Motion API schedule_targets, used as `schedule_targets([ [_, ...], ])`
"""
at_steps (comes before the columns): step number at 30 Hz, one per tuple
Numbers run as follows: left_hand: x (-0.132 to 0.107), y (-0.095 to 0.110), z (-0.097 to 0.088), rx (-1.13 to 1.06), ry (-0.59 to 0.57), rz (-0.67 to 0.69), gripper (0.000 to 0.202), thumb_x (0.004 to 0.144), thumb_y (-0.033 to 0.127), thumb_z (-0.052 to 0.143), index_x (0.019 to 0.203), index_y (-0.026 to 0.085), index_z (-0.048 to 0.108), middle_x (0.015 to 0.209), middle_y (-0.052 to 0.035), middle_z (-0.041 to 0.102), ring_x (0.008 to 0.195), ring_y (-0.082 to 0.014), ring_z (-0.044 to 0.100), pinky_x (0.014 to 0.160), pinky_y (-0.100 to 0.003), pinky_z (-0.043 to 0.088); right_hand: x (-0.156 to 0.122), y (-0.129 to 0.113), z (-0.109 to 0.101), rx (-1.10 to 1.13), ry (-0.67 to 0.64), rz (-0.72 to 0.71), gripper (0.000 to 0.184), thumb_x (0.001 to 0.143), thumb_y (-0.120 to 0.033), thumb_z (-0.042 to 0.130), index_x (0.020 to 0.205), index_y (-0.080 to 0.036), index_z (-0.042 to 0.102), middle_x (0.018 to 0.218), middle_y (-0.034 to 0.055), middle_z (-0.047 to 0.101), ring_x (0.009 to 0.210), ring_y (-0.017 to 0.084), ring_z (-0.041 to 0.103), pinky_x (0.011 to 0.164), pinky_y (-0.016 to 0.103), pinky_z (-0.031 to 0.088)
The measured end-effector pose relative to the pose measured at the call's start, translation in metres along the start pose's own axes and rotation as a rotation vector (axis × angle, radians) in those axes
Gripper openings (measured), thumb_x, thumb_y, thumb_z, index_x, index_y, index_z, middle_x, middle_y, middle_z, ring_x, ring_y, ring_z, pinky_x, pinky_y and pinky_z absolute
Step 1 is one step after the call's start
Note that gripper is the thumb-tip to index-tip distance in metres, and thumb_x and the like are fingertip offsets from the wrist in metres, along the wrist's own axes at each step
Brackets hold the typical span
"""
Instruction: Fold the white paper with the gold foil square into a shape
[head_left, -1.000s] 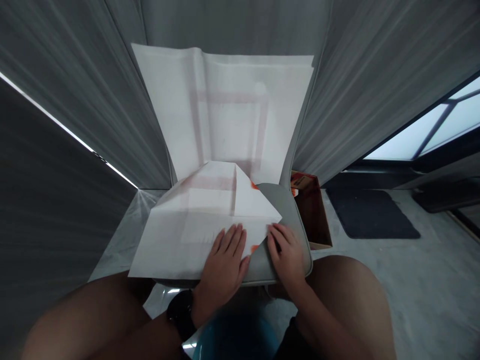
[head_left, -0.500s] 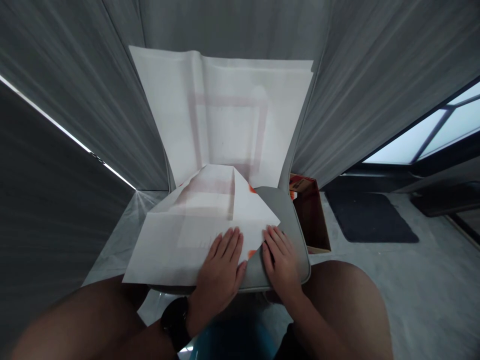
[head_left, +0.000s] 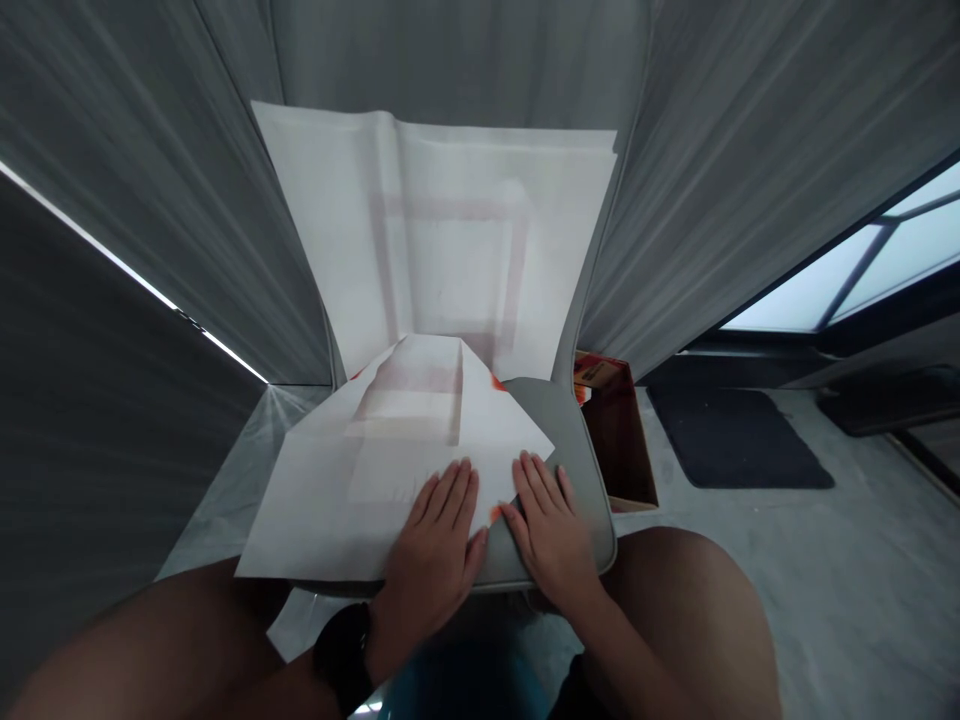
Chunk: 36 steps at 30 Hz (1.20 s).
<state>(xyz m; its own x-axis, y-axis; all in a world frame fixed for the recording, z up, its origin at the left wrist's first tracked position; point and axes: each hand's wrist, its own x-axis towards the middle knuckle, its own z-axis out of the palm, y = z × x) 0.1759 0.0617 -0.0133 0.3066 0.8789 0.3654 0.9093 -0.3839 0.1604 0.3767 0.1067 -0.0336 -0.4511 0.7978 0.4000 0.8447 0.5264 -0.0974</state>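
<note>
Grey padded chair seat (head_left: 574, 425), rounded at the corners, carries a folded white paper sheet (head_left: 322, 510); the sheet lies flat towards the front and extends past the seat's left side. Grey marbled floor (head_left: 847, 600) bears an open brown cardboard box (head_left: 624, 440) and a dark rectangular mat (head_left: 735, 437).

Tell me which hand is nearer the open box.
Right: the right hand is left of the open box; the left hand lies farther left, on the folded paper.
</note>
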Motion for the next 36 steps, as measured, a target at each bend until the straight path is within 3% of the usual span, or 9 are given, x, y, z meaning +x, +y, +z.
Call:
schedule_targets([
  [6,0.0000,-0.0011,0.0013,-0.012,-0.027,-0.008,0.066,0.105,0.029,0.048,0.164,0.007,0.030,0.167,-0.0182,0.040,0.157,-0.0298,0.037,0.125,-0.049,0.039,0.0004,-0.0017,-0.0003,0.037,-0.054,0.031,0.063,0.112,-0.043,0.037,0.169,-0.017,0.027,0.164,0.0125,0.046,0.151,0.031,0.046,0.127,0.055,0.029],
  [15,0.0015,-0.0018,0.0033,-0.042,-0.045,-0.019,0.068,0.106,0.033,0.044,0.166,0.007,0.025,0.165,-0.0197,0.044,0.155,-0.0306,0.039,0.123,-0.049,0.040,0.0004,0.0004,0.0028,0.034,-0.065,0.045,0.061,0.112,-0.043,0.035,0.167,-0.018,0.031,0.164,0.0113,0.046,0.152,0.031,0.044,0.126,0.054,0.028],
  [23,0.0024,-0.0026,0.0034,-0.056,-0.035,-0.019,0.061,0.107,0.035,0.045,0.159,0.004,0.037,0.164,-0.0205,0.045,0.154,-0.0302,0.041,0.123,-0.048,0.040,0.0011,0.0011,0.0044,0.017,-0.069,0.029,0.059,0.113,-0.041,0.033,0.166,-0.016,0.034,0.165,0.0114,0.045,0.153,0.031,0.042,0.126,0.054,0.027],
  [36,0.0008,-0.0058,0.0091,-0.066,-0.005,-0.008,0.062,0.106,0.034,0.045,0.160,0.004,0.037,0.164,-0.0215,0.045,0.155,-0.0315,0.039,0.122,-0.049,0.041,0.0032,0.0010,0.0038,0.004,-0.080,0.029,0.058,0.112,-0.040,0.035,0.165,-0.017,0.037,0.165,0.0115,0.045,0.154,0.031,0.041,0.125,0.054,0.030],
])
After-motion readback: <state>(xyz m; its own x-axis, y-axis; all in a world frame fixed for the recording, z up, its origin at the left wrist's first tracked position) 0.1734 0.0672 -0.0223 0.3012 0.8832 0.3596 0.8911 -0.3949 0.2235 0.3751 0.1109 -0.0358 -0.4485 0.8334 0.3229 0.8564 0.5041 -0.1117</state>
